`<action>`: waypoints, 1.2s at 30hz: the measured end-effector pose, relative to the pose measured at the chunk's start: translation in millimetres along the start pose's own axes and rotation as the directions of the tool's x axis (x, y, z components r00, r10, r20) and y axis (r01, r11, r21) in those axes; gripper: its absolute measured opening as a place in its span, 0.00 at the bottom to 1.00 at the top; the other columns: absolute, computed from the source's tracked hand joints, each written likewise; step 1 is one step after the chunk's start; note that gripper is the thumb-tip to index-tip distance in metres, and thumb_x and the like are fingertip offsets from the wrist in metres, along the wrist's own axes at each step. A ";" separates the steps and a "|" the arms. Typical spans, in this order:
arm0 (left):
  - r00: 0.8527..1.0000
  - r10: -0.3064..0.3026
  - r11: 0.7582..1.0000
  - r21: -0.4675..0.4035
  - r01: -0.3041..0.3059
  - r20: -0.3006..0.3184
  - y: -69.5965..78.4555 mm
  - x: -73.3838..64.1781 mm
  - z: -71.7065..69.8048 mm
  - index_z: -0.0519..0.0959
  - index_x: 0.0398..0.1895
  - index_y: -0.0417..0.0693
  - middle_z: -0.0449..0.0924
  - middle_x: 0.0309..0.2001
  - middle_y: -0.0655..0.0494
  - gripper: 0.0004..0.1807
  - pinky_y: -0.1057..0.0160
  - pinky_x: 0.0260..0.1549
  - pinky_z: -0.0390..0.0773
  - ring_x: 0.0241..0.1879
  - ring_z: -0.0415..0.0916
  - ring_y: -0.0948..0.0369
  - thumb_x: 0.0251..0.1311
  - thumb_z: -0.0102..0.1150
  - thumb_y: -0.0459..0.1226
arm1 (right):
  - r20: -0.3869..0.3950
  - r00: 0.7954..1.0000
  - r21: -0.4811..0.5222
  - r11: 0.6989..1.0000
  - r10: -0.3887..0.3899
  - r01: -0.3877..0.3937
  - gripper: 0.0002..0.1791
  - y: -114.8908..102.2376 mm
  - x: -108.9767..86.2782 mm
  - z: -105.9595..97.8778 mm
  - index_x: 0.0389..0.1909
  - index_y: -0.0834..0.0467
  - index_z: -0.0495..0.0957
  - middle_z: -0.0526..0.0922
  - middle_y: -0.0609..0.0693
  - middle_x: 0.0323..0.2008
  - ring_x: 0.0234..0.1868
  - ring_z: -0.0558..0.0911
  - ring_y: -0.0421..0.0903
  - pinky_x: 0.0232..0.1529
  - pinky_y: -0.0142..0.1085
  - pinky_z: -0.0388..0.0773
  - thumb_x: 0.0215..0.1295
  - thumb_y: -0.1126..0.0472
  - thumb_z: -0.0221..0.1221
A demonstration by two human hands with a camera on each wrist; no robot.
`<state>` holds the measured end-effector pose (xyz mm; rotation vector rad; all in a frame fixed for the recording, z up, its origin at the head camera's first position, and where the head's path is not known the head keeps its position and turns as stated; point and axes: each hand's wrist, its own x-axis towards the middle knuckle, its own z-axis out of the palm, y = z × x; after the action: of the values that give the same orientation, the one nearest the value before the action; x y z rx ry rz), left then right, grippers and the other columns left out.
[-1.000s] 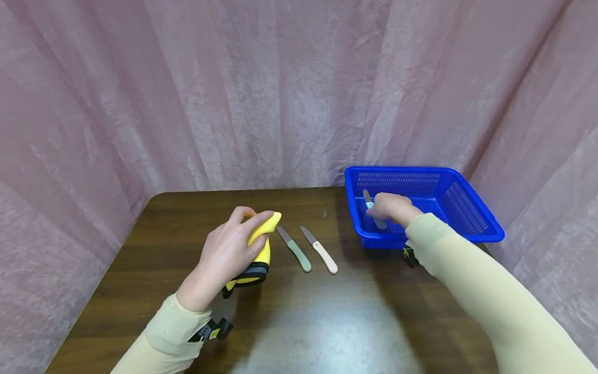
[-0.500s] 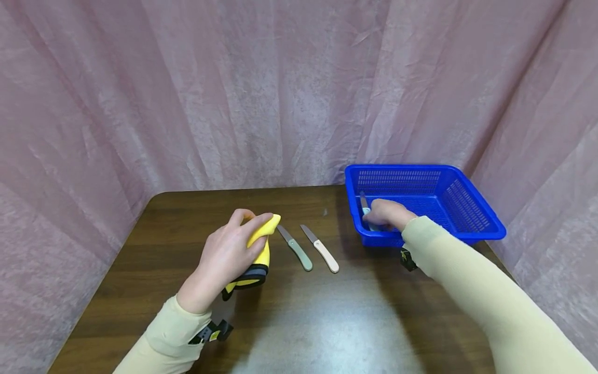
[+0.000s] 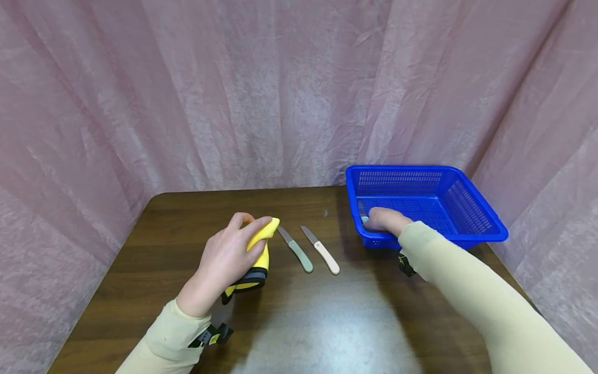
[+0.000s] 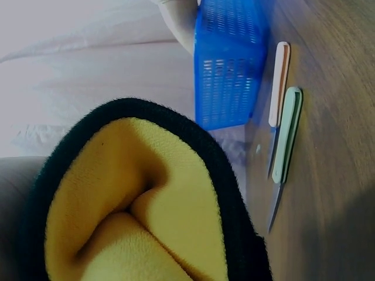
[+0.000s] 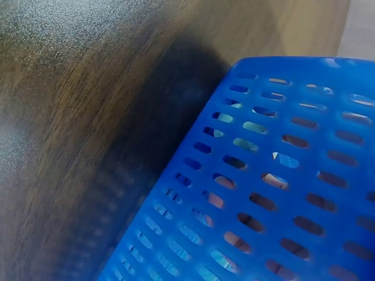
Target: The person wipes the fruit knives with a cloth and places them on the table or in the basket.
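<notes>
My left hand (image 3: 228,250) pinches a folded yellow cloth (image 3: 262,254) with a black edge, held above the table's left half. In the left wrist view the cloth (image 4: 176,216) fills the front and hides the fingers. Inside the blue plastic basket (image 3: 402,168), near its left front corner, my right hand (image 3: 386,219) is round a small knife (image 3: 365,219) with a light blue handle. Only a bit of that knife shows. Its blade points to the back and the fingertips are hidden; the basket wall (image 5: 304,193) covers most of them in the right wrist view.
Between the cloth and the basket lie two knives on the wooden table (image 3: 299,322): one with a green handle (image 3: 301,255), one with a cream handle (image 3: 328,258). Both blades point to the back left. Pink curtains (image 3: 299,93) hang behind the table and at the sides.
My right hand has moved lower and slightly left inside the basket with the light blue knife, so less of the knife shows. The left hand and the cloth are almost still.
</notes>
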<state>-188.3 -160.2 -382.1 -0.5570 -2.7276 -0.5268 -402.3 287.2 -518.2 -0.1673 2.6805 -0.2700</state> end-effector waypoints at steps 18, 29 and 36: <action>1.000 -0.001 1.000 -0.005 0.001 0.006 -1.2 0.1 2.7 0.83 0.73 0.65 0.79 0.60 0.45 0.27 0.57 0.18 0.69 0.17 0.64 0.59 0.72 0.69 0.40 | 0.024 0.999 -0.023 0.999 -0.032 0.032 0.17 2.4 -1.4 -1.3 0.33 0.56 0.84 0.86 0.53 0.34 0.35 0.84 0.54 0.42 0.56 0.83 0.68 0.46 0.59; 1.000 0.001 1.000 -0.010 -0.001 0.011 3.1 3.7 -1.8 0.82 0.73 0.65 0.78 0.60 0.45 0.27 0.57 0.18 0.69 0.17 0.65 0.59 0.73 0.68 0.40 | 0.064 0.995 -0.014 0.997 0.082 -0.081 0.21 -71.0 -96.7 -51.5 0.25 0.53 0.76 0.80 0.50 0.23 0.22 0.78 0.45 0.26 0.41 0.75 0.79 0.48 0.58; 1.000 -0.002 1.000 -0.010 0.002 0.011 5.0 6.7 -3.3 0.82 0.74 0.66 0.78 0.60 0.45 0.27 0.56 0.19 0.71 0.18 0.67 0.58 0.72 0.68 0.40 | -0.023 0.998 -0.089 0.994 0.064 -0.066 0.22 -90.3 -139.0 -76.0 0.32 0.57 0.78 0.81 0.54 0.32 0.36 0.82 0.52 0.47 0.55 0.81 0.83 0.45 0.55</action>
<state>-191.3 -155.2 -375.3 -0.5617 -2.7381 -0.5395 -304.2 233.9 -374.1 -0.1051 2.7137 -0.1319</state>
